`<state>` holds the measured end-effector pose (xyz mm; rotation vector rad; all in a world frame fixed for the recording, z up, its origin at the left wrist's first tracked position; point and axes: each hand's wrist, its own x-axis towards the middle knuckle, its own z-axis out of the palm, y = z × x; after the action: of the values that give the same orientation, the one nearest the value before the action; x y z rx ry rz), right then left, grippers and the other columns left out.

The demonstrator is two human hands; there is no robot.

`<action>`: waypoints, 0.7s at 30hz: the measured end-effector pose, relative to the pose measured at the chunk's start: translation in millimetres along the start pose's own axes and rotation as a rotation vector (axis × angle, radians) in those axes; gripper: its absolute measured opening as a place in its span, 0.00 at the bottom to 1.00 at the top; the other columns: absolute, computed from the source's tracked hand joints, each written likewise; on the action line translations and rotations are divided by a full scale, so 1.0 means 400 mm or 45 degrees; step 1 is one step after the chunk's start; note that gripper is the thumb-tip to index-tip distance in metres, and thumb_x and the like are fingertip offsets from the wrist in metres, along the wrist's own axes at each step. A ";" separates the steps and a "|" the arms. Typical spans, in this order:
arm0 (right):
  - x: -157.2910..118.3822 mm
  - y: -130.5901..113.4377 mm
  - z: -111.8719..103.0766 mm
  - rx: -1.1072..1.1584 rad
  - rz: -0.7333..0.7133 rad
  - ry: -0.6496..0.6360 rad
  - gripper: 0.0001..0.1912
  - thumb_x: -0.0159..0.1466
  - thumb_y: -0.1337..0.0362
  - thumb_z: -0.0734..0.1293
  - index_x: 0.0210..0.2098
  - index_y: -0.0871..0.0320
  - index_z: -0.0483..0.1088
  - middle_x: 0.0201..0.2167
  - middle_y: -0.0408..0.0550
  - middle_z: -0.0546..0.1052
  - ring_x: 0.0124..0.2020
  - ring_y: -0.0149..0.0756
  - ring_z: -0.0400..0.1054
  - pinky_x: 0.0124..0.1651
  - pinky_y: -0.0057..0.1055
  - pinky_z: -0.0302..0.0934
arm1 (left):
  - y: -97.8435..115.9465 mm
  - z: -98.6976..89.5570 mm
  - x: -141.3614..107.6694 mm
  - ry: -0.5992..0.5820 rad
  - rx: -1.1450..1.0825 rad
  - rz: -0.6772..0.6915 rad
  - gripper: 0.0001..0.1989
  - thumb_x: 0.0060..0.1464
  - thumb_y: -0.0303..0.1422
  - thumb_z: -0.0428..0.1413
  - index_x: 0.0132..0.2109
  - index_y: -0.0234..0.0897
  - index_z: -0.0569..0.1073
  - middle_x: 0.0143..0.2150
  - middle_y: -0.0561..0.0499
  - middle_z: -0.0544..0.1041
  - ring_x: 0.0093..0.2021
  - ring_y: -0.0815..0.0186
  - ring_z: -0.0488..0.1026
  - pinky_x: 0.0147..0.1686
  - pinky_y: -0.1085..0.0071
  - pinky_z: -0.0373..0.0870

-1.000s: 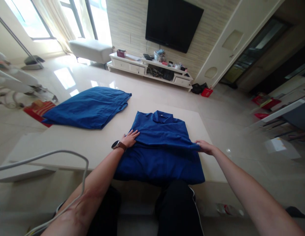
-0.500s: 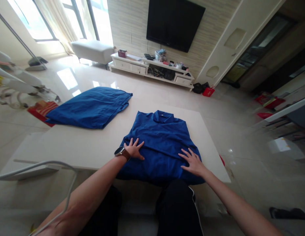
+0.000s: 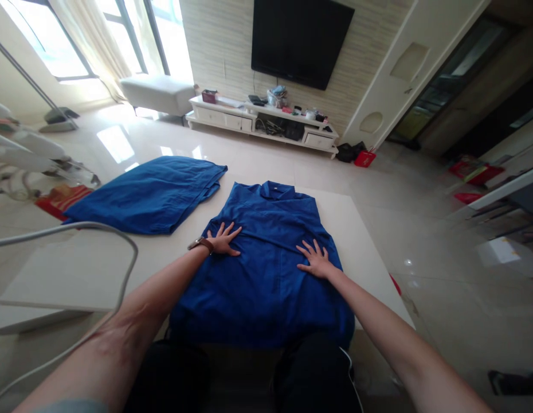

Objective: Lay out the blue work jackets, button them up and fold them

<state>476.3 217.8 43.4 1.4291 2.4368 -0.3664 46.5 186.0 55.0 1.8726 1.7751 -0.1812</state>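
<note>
Shirt (image 3: 258, 292) of blue cloth lies spread on the table (image 3: 356, 229), its collar (image 3: 278, 190) toward the far edge and its lower end reaching over the near edge. The left hand (image 3: 223, 241) and right hand (image 3: 316, 261) rest splayed on its two sides; each grip is released, nothing pinched. A crease (image 3: 266, 238) crosses the front between them. To flatten it well, the palms should press lightly and sweep apart toward the table's left and right edges, evenly, so the collar is not dragged askew. The part over the near edge could tug the cloth, so it deserves a check. Wide strokes leftward should spare the other blue garment (image 3: 146, 195), toward the far-left corner.
</note>
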 end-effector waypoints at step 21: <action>-0.476 0.030 0.229 0.018 -0.178 0.366 0.40 0.54 0.76 0.67 0.66 0.54 0.65 0.65 0.56 0.67 0.65 0.49 0.60 0.67 0.43 0.57 | -0.058 0.134 -0.452 0.433 -1.426 -0.536 0.07 0.42 0.34 0.62 0.28 0.35 0.73 0.28 0.47 0.76 0.27 0.61 0.73 0.25 0.70 0.66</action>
<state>586.5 37.8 29.0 1.4054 2.7773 -0.2202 16.8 0.6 85.5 0.7419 1.8452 0.8541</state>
